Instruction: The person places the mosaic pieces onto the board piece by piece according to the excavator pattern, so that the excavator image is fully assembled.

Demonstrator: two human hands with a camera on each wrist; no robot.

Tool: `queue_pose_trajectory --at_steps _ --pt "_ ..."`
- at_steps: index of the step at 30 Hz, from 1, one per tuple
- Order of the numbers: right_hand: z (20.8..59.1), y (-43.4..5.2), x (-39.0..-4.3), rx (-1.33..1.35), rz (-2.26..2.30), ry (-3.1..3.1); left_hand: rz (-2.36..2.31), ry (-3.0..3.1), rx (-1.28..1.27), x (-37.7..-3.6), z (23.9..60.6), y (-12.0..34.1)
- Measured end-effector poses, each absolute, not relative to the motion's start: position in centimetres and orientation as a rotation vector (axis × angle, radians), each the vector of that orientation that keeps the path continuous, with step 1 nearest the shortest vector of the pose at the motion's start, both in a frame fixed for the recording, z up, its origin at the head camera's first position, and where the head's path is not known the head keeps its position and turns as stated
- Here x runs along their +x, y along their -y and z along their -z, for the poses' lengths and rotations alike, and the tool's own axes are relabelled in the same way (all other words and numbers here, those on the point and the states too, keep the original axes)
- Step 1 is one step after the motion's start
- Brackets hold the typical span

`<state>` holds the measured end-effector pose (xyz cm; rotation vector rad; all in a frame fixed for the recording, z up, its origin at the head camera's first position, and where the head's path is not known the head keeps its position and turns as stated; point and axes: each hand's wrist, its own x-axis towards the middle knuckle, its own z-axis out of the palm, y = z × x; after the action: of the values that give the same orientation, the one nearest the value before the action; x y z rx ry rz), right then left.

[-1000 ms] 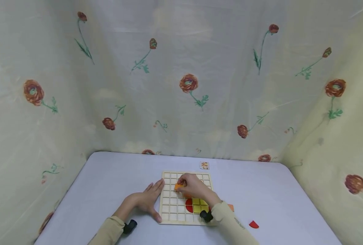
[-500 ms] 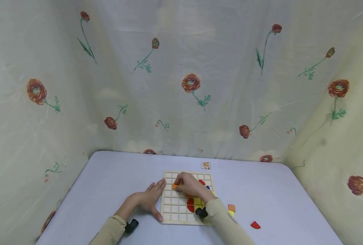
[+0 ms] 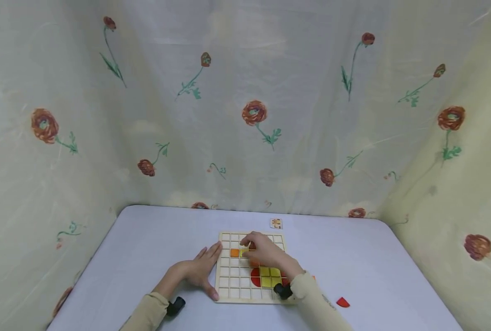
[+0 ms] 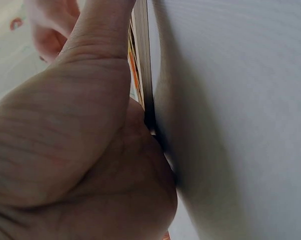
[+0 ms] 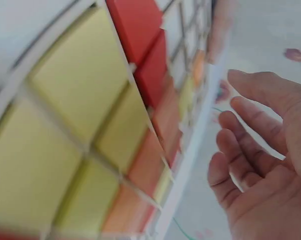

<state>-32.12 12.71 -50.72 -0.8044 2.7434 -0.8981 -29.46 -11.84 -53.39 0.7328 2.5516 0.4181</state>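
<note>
Pale lavender table [image 3: 146, 248] is lying under a floral-print cloth backdrop [image 3: 245, 101] that is hanging around three sides.

Square wooden grid board [image 3: 250, 265] is sitting near the table's front edge, centre. It is holding yellow square tiles [image 3: 270, 276] and a red rounded piece [image 3: 255, 276] at its 5 o'clock corner.

Left hand [image 3: 197, 270] is lying flat at the board's 9 o'clock side, fingers straight and released, thumb running along the front-left corner; the left wrist view is showing the thumb [image 4: 98, 45] pressing against the board's edge [image 4: 143, 55]. It is grasping nothing.

Right hand [image 3: 266, 252] is hovering over the board's upper middle, fingers loosely extended and released; the right wrist view is showing an empty palm [image 5: 270, 165] with fingers apart from the tiles.

Small orange square tile [image 3: 234, 252] is sitting in a cell in the board's third row, at 9 o'clock of the right hand's fingertips, just beside them and not touched. A yellow tile [image 3: 243, 252] is sitting between it and the fingers.

Small picture card [image 3: 276, 223] is lying at the board's 12 o'clock, apart from it.

Red semicircle piece [image 3: 343, 302] is lying loose on the table at the board's 4 o'clock, well apart.
</note>
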Motion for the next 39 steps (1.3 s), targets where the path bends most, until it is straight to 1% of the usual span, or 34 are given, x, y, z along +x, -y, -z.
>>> queue_pose_trajectory --at_steps 4,11,19,22,24,29,35,39 --pt "49.3 -15.4 -30.0 -0.761 0.945 -2.713 -0.396 -2.559 0.721 -29.5 53.5 11.8" --pt "48.0 -21.5 -26.0 -0.544 0.915 -2.646 -0.419 -2.549 0.697 -29.4 53.5 11.8" --pt "48.3 -29.6 -22.2 -0.279 0.901 -2.578 -0.428 -2.553 0.685 -29.5 53.7 11.7" --pt "48.9 -32.3 -21.1 -0.258 0.87 -2.611 -0.438 -2.552 0.673 -29.5 53.8 11.7" --pt "49.4 -33.8 -20.6 -0.306 0.849 -2.647 -0.44 -2.551 0.664 -29.5 53.7 11.8" --pt "51.0 -35.5 -20.1 -0.385 0.848 -2.718 -0.433 -2.56 0.658 -29.6 53.8 12.0" --pt "51.9 -35.3 -20.1 -0.281 0.847 -2.762 -0.428 -2.557 0.674 -29.8 54.1 11.8" --pt "52.1 -34.8 -20.2 -0.166 0.814 -2.78 -0.429 -2.554 0.673 -29.8 54.1 11.5"
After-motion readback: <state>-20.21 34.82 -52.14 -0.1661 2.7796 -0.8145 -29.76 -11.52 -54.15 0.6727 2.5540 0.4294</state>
